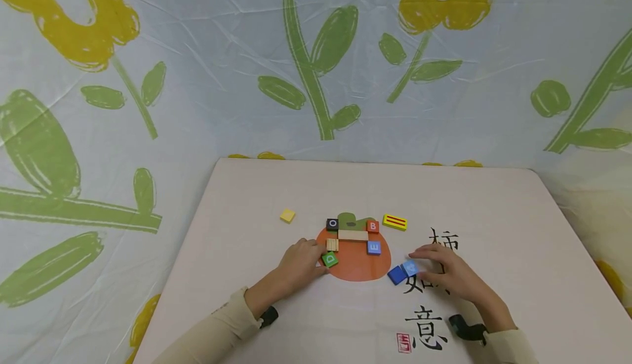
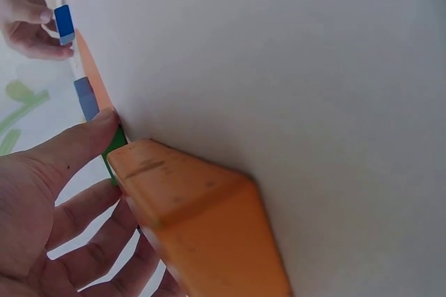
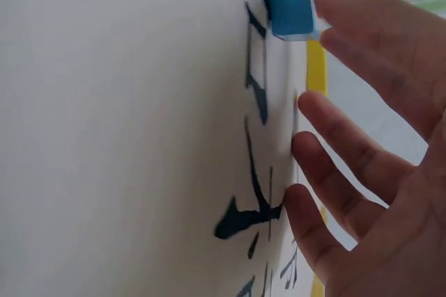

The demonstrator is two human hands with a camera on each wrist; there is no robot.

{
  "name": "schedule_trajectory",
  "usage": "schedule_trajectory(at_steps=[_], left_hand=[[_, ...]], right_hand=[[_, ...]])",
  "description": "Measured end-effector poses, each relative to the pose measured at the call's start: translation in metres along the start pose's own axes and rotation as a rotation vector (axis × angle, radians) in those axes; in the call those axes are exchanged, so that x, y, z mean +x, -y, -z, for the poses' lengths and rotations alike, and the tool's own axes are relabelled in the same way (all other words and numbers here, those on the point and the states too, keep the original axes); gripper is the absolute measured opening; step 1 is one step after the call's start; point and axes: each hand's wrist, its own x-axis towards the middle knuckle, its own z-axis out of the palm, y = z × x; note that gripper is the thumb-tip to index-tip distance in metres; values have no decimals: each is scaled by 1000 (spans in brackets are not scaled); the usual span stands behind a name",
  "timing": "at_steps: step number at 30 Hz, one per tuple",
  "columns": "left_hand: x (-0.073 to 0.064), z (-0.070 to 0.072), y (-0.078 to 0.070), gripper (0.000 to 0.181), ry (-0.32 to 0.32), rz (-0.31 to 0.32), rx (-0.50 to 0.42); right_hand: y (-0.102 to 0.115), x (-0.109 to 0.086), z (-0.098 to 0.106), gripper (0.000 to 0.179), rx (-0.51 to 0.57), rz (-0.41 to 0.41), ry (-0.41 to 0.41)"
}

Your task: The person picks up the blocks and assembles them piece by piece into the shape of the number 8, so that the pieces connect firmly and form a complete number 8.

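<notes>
My left hand (image 1: 301,262) pinches a green block marked D (image 1: 329,259) between thumb and fingers, at the left edge of the orange persimmon picture (image 1: 360,262). In the left wrist view an orange block-like piece (image 2: 202,199) looms large beside the fingers. My right hand (image 1: 449,271) is spread at a light blue block (image 1: 410,268), its fingertips right at the block's edge. A dark blue block (image 1: 396,275) adjoins that block.
On the picture lie a black O block (image 1: 332,224), a red B block (image 1: 372,226), a blue E block (image 1: 373,248), a wooden strip (image 1: 353,235) and a striped wooden block (image 1: 332,244). Beyond are a yellow square (image 1: 288,216) and a yellow red-striped block (image 1: 395,222).
</notes>
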Motion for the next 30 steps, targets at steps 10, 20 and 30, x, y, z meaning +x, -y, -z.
schedule_trajectory(at_steps=[10, 20, 30], left_hand=[[1, 1, 0, 31, 5, 6, 0], [0, -1, 0, 32, -6, -4, -2], [1, -1, -1, 33, 2, 14, 4]], right_hand=[[0, 1, -3, 33, -33, 28, -32], [9, 1, -6, 31, -57, -23, -131], [44, 14, -42, 32, 0, -41, -227]])
